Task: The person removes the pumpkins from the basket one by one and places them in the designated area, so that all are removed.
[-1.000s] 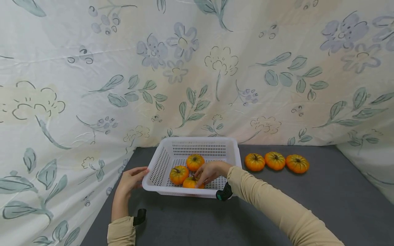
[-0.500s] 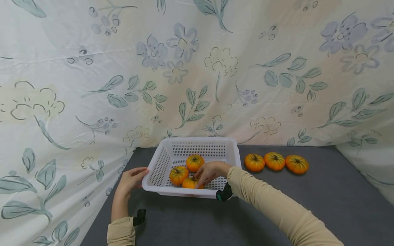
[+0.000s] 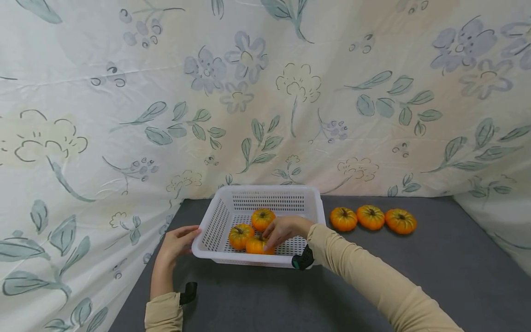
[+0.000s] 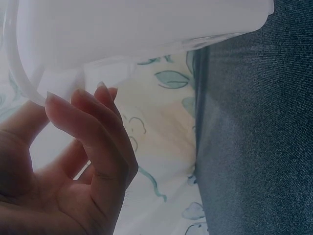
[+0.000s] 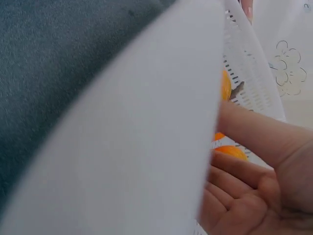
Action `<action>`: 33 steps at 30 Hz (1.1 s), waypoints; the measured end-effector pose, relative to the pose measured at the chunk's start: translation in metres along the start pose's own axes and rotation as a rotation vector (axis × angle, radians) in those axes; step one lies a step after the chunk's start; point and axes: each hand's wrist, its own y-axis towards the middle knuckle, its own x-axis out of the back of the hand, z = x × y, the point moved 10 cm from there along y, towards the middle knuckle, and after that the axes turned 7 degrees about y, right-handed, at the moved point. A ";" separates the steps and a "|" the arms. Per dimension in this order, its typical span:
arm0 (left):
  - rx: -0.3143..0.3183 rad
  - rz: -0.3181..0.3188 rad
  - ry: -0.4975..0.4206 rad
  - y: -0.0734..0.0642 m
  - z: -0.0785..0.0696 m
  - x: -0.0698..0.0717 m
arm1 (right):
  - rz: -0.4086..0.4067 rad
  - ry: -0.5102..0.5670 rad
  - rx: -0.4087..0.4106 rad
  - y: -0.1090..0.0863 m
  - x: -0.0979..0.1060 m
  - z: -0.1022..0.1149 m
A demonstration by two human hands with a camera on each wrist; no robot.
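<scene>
A white perforated plastic basket holds three small orange pumpkins. My left hand pinches its left rim; in the left wrist view the thumb and bent fingers of that hand meet at the lip. Inside the basket, my right hand has thumb and fingers around the front pumpkin, covering its right side. Close by it lie the left pumpkin and the back pumpkin. The basket wall hides the right fingertips in the right wrist view.
Three more pumpkins stand in a row right of the basket: a near one, a middle one and a far one. All rest on a dark grey table. A floral cloth hangs behind and at the sides.
My right hand has risen slightly, and a little more of the front pumpkin shows. The left hand and the basket stay in place.
</scene>
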 end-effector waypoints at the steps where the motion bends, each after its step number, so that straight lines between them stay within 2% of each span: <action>1: -0.001 0.000 0.000 0.000 0.000 0.000 | 0.002 0.003 0.004 -0.001 0.001 0.001; 8: -0.001 -0.004 0.000 0.000 0.000 -0.001 | 0.019 0.019 0.046 -0.006 0.008 0.006; 14: -0.002 -0.004 -0.014 0.000 0.000 -0.002 | -0.015 0.031 0.064 -0.007 0.022 0.005; 21: -0.005 -0.007 -0.015 0.000 0.000 -0.002 | -0.090 -0.120 0.101 -0.014 0.038 0.006; 28: -0.006 -0.009 -0.012 0.000 -0.001 -0.002 | -0.135 -0.170 0.144 -0.028 0.047 0.009; 33: -0.008 -0.007 -0.012 -0.001 -0.001 -0.001 | -0.149 -0.153 0.177 -0.034 0.054 0.008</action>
